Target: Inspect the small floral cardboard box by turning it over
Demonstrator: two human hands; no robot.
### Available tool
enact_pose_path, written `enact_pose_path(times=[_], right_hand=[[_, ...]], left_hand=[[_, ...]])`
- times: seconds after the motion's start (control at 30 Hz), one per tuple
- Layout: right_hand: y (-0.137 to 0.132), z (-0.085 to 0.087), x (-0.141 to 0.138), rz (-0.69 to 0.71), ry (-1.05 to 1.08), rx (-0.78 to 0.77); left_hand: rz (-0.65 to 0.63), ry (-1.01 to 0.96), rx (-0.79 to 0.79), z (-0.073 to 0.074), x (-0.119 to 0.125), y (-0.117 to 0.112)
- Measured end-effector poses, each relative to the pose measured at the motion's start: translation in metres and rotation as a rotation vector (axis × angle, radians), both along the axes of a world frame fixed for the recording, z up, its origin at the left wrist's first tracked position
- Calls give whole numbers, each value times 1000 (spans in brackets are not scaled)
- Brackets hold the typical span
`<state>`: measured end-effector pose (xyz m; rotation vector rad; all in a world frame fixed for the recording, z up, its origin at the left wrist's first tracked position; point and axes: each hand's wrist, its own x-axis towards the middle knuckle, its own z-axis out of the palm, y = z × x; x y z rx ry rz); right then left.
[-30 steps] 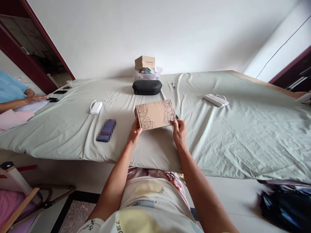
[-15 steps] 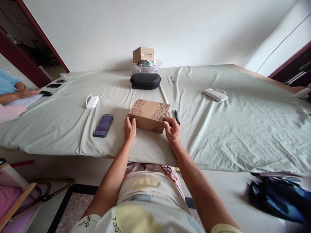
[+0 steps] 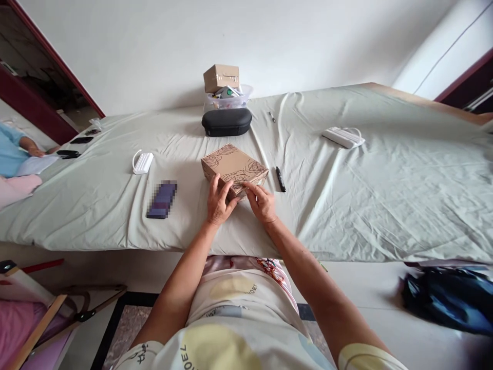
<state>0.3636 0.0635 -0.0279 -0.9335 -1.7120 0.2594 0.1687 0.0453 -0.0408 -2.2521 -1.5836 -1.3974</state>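
A brown cardboard box point(image 3: 233, 162) with scribbled black drawings at its corners lies on the cloth, one corner pointing toward me. My left hand point(image 3: 219, 204) holds its near-left side, fingers spread along the edge and thumb by the near corner. At the near-right edge of the top, my right hand point(image 3: 262, 203) has thumb and forefinger pinched against the cardboard; the exact contact is partly hidden. A black marker point(image 3: 281, 179) lies just right of the box, touched by neither hand.
Behind the box sits a black case point(image 3: 226, 122), then a plastic tub point(image 3: 227, 102) topped by a smaller carton point(image 3: 221, 78). A blurred-out phone point(image 3: 162, 199) and white power strips point(image 3: 143, 163) lie on the greenish cloth point(image 3: 385, 200). Another person's hand point(image 3: 36, 151) is far left.
The box has turned, so a corner now faces me instead of its long side. My left hand has moved right and spread its fingers; my right hand has moved left along the edge.
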Motion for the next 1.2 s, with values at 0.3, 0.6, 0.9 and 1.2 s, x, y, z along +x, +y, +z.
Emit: enact_pose_path(times=[0.3, 0.6, 0.9, 1.2], right_hand=[[23, -8, 17, -281, 199, -147], [27, -15, 19, -232, 178, -241], [26, -15, 19, -232, 49, -355], [26, -13, 21, -161, 63, -410]], left_hand=[[52, -72, 74, -6, -9, 1], [74, -109, 52, -5, -13, 4], [15, -231, 111, -9, -15, 7], [5, -253, 184, -14, -15, 11]])
